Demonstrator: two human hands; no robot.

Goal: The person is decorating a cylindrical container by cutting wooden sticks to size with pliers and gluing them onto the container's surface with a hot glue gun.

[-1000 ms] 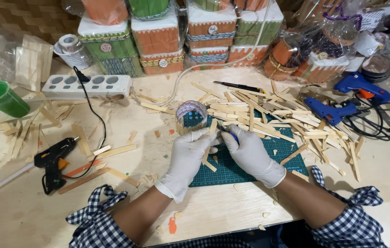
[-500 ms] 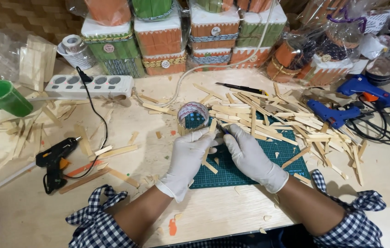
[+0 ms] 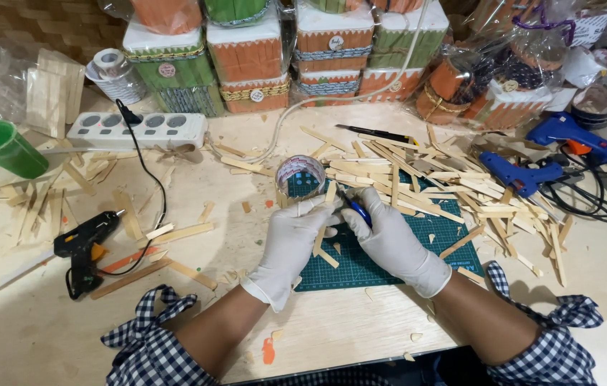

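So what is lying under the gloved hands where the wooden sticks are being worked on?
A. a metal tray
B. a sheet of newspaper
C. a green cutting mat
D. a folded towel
C: both gloved hands, left hand and right hand, rest over a green gridded cutting mat on the wooden table.

Bright, even light is falling from above on the pale wooden bench (image 3: 332, 336), shadows are staying soft, the edges are bending slightly, and everything is looking sharp.
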